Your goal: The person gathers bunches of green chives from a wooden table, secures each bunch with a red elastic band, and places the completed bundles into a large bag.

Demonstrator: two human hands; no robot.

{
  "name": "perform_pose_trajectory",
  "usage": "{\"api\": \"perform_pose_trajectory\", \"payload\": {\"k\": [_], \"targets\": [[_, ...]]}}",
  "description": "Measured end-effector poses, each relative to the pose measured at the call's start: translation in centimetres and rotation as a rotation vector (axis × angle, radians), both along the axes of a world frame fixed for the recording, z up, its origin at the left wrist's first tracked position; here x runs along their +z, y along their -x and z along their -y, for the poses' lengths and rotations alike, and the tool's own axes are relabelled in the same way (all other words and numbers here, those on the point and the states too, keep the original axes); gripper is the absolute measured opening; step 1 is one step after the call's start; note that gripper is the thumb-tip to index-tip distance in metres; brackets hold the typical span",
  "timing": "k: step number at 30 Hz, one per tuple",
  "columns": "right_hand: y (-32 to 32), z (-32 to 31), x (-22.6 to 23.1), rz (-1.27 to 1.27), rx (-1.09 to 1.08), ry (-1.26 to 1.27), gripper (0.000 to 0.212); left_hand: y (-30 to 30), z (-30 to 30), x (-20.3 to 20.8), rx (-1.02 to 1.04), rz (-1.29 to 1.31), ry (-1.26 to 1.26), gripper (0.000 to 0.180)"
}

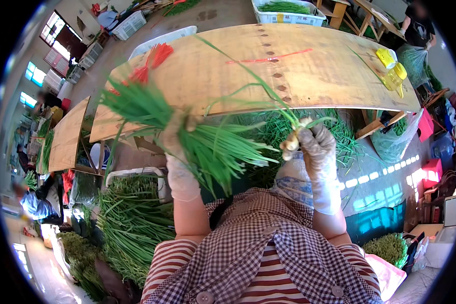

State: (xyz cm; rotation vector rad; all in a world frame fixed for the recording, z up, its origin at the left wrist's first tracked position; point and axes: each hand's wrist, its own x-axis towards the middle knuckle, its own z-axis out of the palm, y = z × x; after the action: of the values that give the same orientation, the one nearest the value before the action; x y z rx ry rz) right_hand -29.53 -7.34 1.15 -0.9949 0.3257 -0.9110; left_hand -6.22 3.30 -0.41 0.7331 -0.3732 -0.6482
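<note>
My left hand (176,133), in a soiled pale glove, is closed round a thick bunch of green garlic chives (223,144). The leaves fan out on both sides of the fist and are smeared by motion. On the right, my gloved right hand (315,149) pinches a few long loose chive stalks (268,88), whose leaves reach up over the table. Whether the pale lumps at its fingertips are glove or stalk ends, I cannot make out. Both hands are raised before my checked apron (268,213), near the edge of the wooden table (218,66).
Red ties (157,55) lie at the table's left, with another red strip (271,58) further right. A yellow-lidded jar (395,76) stands at the right end. A heap of chives (131,218) lies at my left, and loose chives (344,137) lie below the table. Another person (418,30) stands far right.
</note>
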Motion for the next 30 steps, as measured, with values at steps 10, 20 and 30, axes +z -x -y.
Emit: {"api": "perform_pose_trajectory", "payload": {"k": [10,20,30], "targets": [[-1.5,-0.9,1.0,-0.342,0.063,0.011,0.010,3.1,3.8,-0.7,-0.452,0.160,0.350,0.043],[1.6,-0.8,0.8,-0.441,-0.036,0.023,0.011,-2.7,2.7,0.8,-0.527,-0.473,0.783,0.023],[2.9,4.4,-4.8,-0.778,-0.373,0.077,0.013,-3.8,0.4,-0.1,-0.393,-0.404,0.934,0.016]]}}
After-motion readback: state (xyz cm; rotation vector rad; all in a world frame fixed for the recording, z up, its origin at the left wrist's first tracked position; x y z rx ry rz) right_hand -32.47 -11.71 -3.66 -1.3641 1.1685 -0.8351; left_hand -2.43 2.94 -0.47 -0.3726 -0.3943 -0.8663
